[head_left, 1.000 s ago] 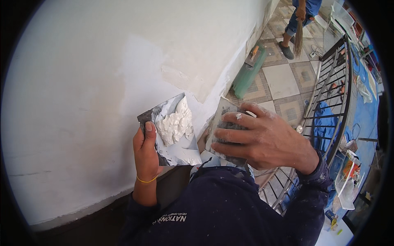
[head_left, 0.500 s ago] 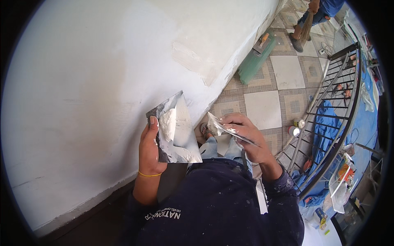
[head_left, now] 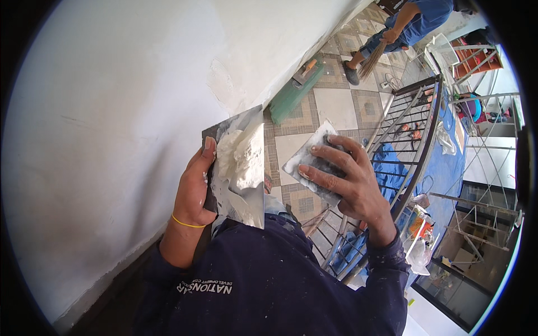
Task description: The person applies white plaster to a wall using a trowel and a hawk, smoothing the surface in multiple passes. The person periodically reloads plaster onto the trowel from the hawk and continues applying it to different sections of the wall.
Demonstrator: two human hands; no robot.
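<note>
A broad white plastered wall [head_left: 123, 101] fills the left of the view, smooth apart from a rougher patch [head_left: 224, 89] near its lower edge; its base is lost in dark shadow. Below it runs a floor of patterned square tiles [head_left: 336, 106], cut off on the right by a curved black metal railing [head_left: 414, 145]. A long green float [head_left: 294, 92] lies on the tiles by the wall. Farther off, another person [head_left: 403, 31] is only partly in view, holding a broom.

The left hand [head_left: 193, 190] grips a flat metal plate [head_left: 238, 168] by its hidden edge, thumb pressed along its side; the other fingers are concealed behind it. A lump of thick white putty [head_left: 241, 159] sits on it. The right hand [head_left: 342, 179] holds a smaller smeared steel blade [head_left: 311, 162], fingers spread flat across its face, its handle hidden under the palm.
</note>
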